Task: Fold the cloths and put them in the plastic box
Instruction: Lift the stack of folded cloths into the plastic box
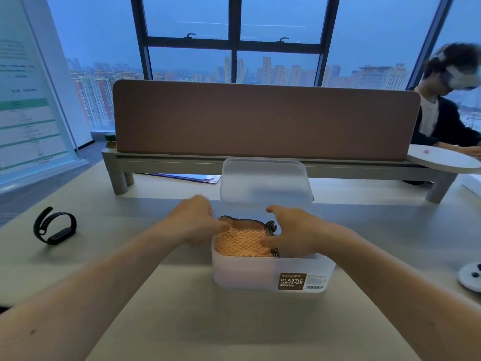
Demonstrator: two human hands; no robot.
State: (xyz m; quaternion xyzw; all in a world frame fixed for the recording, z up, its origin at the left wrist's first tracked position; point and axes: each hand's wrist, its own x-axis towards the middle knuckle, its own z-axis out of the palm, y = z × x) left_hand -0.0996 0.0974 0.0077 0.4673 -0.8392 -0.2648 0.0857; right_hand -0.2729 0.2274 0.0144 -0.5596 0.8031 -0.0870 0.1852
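The cloth [240,242] lies in the plastic box [247,276], lid [265,181] behind, wristband [54,226] well left.

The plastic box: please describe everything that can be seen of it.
The plastic box is rectangular, frosted translucent white, with rounded corners. It stands open on the table, its lid raised behind it. A brown label reading PLASTIC CONTAINER sits low on the front wall, right side. Inside lies an orange cloth with a dark checked edge, nearly up to the rim. The left hand and the right hand reach in and touch the cloth.
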